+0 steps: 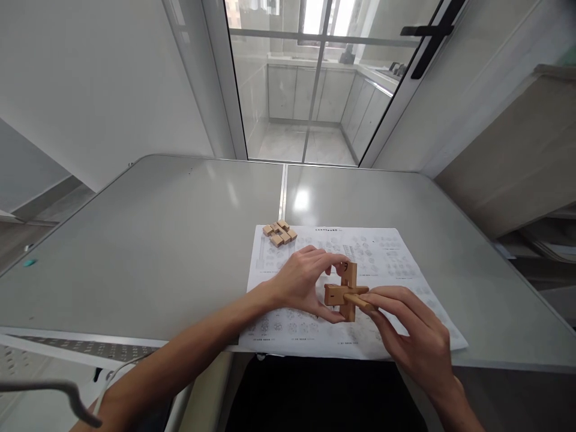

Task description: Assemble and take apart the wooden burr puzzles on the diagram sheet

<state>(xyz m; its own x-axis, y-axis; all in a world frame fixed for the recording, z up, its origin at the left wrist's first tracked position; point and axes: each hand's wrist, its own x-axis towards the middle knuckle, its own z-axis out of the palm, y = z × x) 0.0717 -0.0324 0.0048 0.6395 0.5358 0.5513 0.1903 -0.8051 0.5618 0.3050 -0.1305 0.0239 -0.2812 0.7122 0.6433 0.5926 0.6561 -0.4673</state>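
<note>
A wooden burr puzzle [348,294] of crossed bars is held above the printed sheet [382,252]. My left hand [303,282] grips its upright bar between thumb at the bottom and a finger at the top. A dark mark shows near the top of that bar. From the right, my right hand [411,330] pinches the end of a bar that sticks out toward me. Its fingertips partly cover that end. Small light wooden blocks [279,233], grouped together, lie on the sheet's far left corner.
The grey table [189,240] has a seam down its middle and carries the sheet near its front edge. A glass door [315,84] with a black handle [427,31] stands behind it. A small green object [29,263] lies at the table's left edge.
</note>
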